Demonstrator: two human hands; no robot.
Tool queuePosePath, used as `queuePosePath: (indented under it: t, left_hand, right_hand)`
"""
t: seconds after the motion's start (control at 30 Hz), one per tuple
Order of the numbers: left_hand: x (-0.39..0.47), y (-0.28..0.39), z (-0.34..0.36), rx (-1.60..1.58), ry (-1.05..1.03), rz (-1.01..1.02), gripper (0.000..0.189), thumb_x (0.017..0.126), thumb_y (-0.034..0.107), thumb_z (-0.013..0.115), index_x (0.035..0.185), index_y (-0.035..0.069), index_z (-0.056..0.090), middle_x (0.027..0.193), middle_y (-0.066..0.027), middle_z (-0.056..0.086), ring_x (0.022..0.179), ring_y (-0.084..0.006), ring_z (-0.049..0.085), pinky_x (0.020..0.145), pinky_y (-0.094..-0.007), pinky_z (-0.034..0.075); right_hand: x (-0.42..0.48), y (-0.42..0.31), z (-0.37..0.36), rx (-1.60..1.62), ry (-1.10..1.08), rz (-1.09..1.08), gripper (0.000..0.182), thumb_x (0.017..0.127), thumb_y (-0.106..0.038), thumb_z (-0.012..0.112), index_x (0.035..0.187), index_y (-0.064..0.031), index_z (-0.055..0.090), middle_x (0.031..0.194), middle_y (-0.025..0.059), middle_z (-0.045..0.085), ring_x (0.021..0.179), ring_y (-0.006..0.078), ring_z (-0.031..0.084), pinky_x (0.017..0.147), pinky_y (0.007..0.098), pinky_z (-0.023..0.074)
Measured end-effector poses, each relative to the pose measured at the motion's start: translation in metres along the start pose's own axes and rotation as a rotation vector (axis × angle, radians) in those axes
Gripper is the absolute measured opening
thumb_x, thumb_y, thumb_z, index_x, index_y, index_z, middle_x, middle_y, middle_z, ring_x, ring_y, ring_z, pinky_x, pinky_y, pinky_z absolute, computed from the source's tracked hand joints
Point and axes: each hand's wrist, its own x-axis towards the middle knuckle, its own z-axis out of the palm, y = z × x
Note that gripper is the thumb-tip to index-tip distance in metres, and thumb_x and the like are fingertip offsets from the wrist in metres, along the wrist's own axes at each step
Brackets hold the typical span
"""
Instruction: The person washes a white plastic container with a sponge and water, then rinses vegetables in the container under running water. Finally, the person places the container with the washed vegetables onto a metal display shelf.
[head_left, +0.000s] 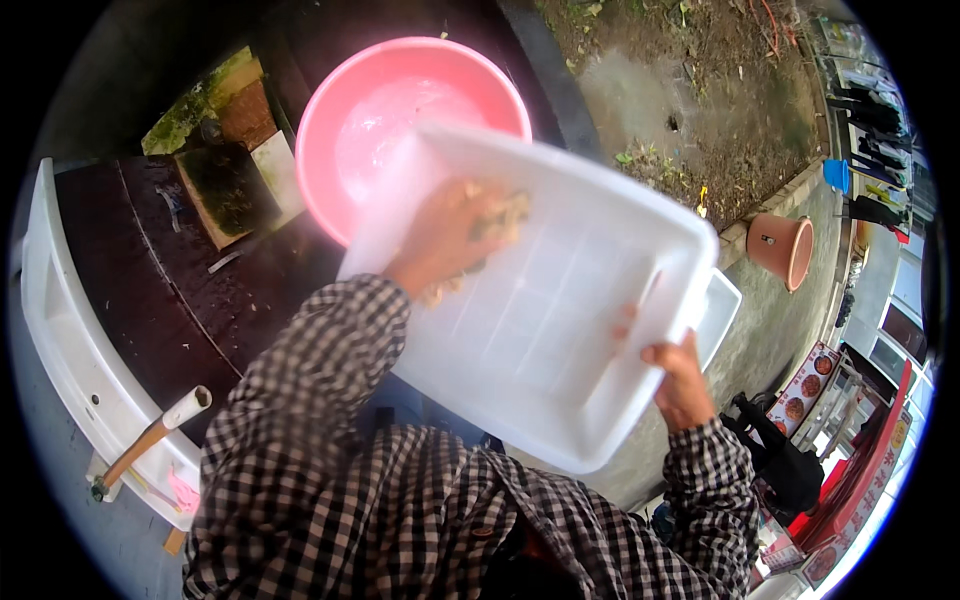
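Note:
A white plastic tub (555, 270) is held tilted in front of my body, its far left corner over the rim of a pink plastic basin (330, 97). My right hand (681, 381) grips the tub's right rim, thumb outside and fingertips showing faintly through the wall. Inside the tub is my left hand (442, 232), blurred, closed around a crumpled tan and dark green bundle (508, 216). It looks like a cloth or scrubber, but the blur hides which. Shiny water (390, 120) lies in the basin, partly covered by the tub.
A white sink or trough (67, 330) runs along the left, with a wooden-handled tool (142, 450) and something pink (184, 491) on it. Mossy blocks (225, 187) sit on the dark surface. Another white tub (721, 307), an orange bucket (780, 247) and a blue bucket (836, 175) are right.

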Motion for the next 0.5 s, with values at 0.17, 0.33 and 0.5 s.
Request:
queuePosePath:
  t: [0.17,0.33,0.5]
  left_hand:
    - [-0.045,-0.062,0.070,0.169,-0.405,-0.173,0.065,0.078,0.036,0.064,0.135,0.014,0.038,0.138,-0.0194,0.031,0.128,-0.0342,0.029,0.105,-0.0395,0.026]
    - [-0.058,-0.031,0.066,0.254,-0.171,-0.197,0.068,0.078,0.032,0.064,0.137,0.016,0.036,0.140,-0.0204,0.025,0.130,-0.0384,0.024,0.105,-0.0430,0.025]
    - [-0.072,0.039,0.045,0.509,0.175,0.034,0.064,0.075,0.025,0.066,0.133,0.015,0.041,0.144,-0.0189,0.020,0.132,-0.0407,0.018,0.106,-0.0465,0.023]
  right_hand:
    - [0.004,0.063,-0.004,0.170,0.039,0.321,0.059,0.062,-0.014,0.061,0.116,0.0035,0.043,0.099,0.0123,0.052,0.093,0.0243,0.053,0.082,0.0402,0.0474]
    - [-0.003,0.088,-0.027,0.210,-0.120,0.213,0.055,0.059,-0.010,0.059,0.112,0.0018,0.047,0.096,0.0107,0.054,0.089,0.0225,0.054,0.081,0.0366,0.0467]
    - [-0.004,0.103,-0.031,0.416,-0.207,-0.032,0.059,0.056,-0.004,0.055,0.114,0.0029,0.047,0.097,0.0111,0.056,0.091,0.0246,0.056,0.084,0.0371,0.0473]
